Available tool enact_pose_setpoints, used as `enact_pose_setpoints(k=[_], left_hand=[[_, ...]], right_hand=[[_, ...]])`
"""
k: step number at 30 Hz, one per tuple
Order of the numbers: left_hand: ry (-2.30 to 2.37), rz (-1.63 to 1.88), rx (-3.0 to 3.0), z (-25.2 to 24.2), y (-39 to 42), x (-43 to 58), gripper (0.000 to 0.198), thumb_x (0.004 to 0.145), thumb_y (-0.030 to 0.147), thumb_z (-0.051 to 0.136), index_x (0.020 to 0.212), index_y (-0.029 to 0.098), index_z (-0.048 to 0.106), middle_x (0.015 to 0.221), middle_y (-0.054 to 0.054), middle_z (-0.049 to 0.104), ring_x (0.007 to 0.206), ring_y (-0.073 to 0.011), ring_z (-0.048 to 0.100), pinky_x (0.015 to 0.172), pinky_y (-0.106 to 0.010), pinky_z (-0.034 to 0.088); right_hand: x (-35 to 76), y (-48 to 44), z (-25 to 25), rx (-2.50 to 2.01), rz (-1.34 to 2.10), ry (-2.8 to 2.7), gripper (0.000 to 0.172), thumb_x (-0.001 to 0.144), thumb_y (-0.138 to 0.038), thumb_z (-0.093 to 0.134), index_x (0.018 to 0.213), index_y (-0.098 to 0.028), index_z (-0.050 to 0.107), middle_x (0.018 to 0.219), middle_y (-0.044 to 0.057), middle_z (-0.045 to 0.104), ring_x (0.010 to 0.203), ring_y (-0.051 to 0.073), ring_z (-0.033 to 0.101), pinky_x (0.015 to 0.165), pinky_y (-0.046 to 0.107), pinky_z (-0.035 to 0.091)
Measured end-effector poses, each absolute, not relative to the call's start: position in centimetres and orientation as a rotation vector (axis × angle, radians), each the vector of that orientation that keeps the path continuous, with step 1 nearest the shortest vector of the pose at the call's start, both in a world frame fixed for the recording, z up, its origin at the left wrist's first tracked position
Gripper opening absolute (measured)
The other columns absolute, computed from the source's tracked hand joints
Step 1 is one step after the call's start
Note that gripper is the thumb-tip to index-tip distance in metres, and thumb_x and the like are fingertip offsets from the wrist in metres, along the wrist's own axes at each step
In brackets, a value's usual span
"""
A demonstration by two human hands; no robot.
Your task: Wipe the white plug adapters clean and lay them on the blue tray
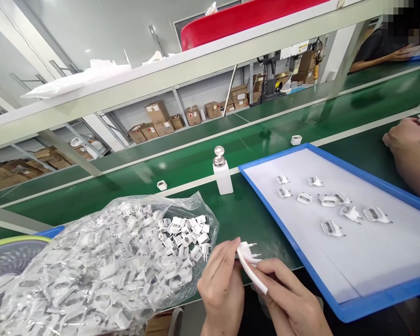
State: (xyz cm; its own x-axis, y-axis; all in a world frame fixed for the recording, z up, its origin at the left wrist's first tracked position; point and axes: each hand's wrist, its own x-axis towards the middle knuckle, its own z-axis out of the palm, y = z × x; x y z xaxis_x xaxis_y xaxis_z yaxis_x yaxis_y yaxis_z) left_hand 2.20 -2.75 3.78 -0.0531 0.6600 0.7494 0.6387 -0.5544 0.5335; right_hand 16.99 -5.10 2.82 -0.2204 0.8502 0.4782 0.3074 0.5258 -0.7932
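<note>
My left hand point(220, 280) pinches a small white plug part with two metal pins point(248, 250) at the near edge of the green bench. My right hand point(289, 301) is closed on a thin white strip or cloth point(252, 275) that touches the plug part. Just to the left lies a clear plastic bag point(101, 266) packed with many more white plug parts. To the right sits a blue-rimmed tray point(287, 235) with a white liner, and several plug parts point(331, 200) are spread over it.
A white pump bottle with a metal top point(222, 171) stands behind the tray corner. Two loose white parts point(162, 185) point(296, 139) lie on the green conveyor. Another person's hands point(406, 135) work at the right edge. A fan point(7, 270) sits lower left. Cardboard boxes point(157, 112) fill the far shelves.
</note>
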Motion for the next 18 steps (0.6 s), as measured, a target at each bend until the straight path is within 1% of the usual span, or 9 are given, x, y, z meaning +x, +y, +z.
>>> enact_pose_setpoints(k=[3,5,6,7,9,11,13,15,18], left_hand=[[1.5,1.694,2.05,3.6,-2.8,2.2,0.041,0.084,-0.006,0.06,0.11,0.022,0.077,0.096,-0.004,0.08,0.09,-0.019,0.076,0.084,-0.026,0.062],[1.528,1.678,2.004,3.6,-2.9,2.3,0.038,0.084,-0.005,0.062,0.106,0.022,0.078,0.092,-0.003,0.08,0.088,-0.0189,0.075,0.081,-0.025,0.061],[1.527,1.677,2.001,3.7,-2.9,2.4,0.038,0.084,-0.005,0.062,0.105,0.022,0.078,0.09,-0.002,0.08,0.087,-0.0188,0.075,0.08,-0.024,0.061],[1.517,1.679,2.015,3.8,-3.0,2.5,0.038,0.084,-0.005,0.061,0.106,0.022,0.078,0.089,-0.002,0.079,0.086,-0.0184,0.075,0.079,-0.024,0.061],[1.483,1.689,2.084,3.9,-3.0,2.6,0.04,0.084,-0.006,0.06,0.109,0.021,0.076,0.09,-0.003,0.079,0.085,-0.0179,0.076,0.079,-0.024,0.062],[1.468,1.705,2.151,3.9,-3.0,2.7,0.041,0.084,-0.006,0.061,0.111,0.02,0.075,0.092,-0.004,0.079,0.084,-0.0181,0.076,0.08,-0.025,0.062],[1.483,1.704,2.187,3.8,-3.0,2.6,0.04,0.083,-0.006,0.063,0.112,0.02,0.075,0.094,-0.005,0.079,0.086,-0.019,0.076,0.083,-0.027,0.063],[1.49,1.693,2.201,3.8,-3.1,2.5,0.042,0.083,-0.006,0.063,0.114,0.021,0.075,0.096,-0.004,0.08,0.088,-0.0197,0.076,0.084,-0.028,0.063],[1.486,1.709,2.168,3.9,-3.2,2.4,0.045,0.084,-0.006,0.061,0.116,0.023,0.075,0.094,-0.004,0.08,0.086,-0.0191,0.076,0.081,-0.026,0.063]], right_hand=[[17.3,-5.8,3.1,-1.207,0.8,-1.554,0.03,0.101,-0.028,0.053,0.123,-0.031,0.073,0.101,0.005,0.066,0.07,0.013,0.067,0.062,0.019,0.055],[17.5,-5.9,3.6,-1.366,0.758,-1.366,0.025,0.099,-0.039,0.057,0.113,-0.029,0.076,0.097,0.004,0.065,0.062,0.012,0.061,0.054,0.019,0.051],[17.4,-5.8,3.8,-1.401,0.734,-1.3,0.025,0.098,-0.041,0.058,0.11,-0.029,0.076,0.095,0.004,0.064,0.061,0.012,0.06,0.054,0.019,0.051],[17.2,-5.7,4.0,-1.392,0.73,-1.283,0.025,0.098,-0.041,0.058,0.109,-0.029,0.076,0.095,0.004,0.064,0.063,0.013,0.061,0.056,0.019,0.052],[16.5,-5.5,4.1,-1.27,0.768,-1.385,0.024,0.099,-0.037,0.058,0.112,-0.03,0.077,0.097,0.005,0.066,0.075,0.016,0.067,0.065,0.02,0.056],[15.8,-5.5,3.9,-1.144,0.792,-1.504,0.028,0.1,-0.029,0.055,0.12,-0.031,0.075,0.103,0.007,0.067,0.086,0.019,0.069,0.073,0.021,0.057],[15.4,-5.7,3.5,-1.12,0.777,-1.532,0.034,0.101,-0.024,0.052,0.127,-0.032,0.072,0.107,0.007,0.067,0.089,0.018,0.07,0.076,0.022,0.057],[15.8,-6.0,3.3,-1.149,0.808,-1.545,0.034,0.101,-0.024,0.052,0.126,-0.032,0.073,0.105,0.007,0.067,0.083,0.017,0.069,0.072,0.021,0.057],[17.7,-6.1,3.0,-1.227,0.892,-1.56,0.029,0.101,-0.034,0.053,0.119,-0.031,0.075,0.099,0.006,0.066,0.071,0.015,0.066,0.062,0.021,0.055]])
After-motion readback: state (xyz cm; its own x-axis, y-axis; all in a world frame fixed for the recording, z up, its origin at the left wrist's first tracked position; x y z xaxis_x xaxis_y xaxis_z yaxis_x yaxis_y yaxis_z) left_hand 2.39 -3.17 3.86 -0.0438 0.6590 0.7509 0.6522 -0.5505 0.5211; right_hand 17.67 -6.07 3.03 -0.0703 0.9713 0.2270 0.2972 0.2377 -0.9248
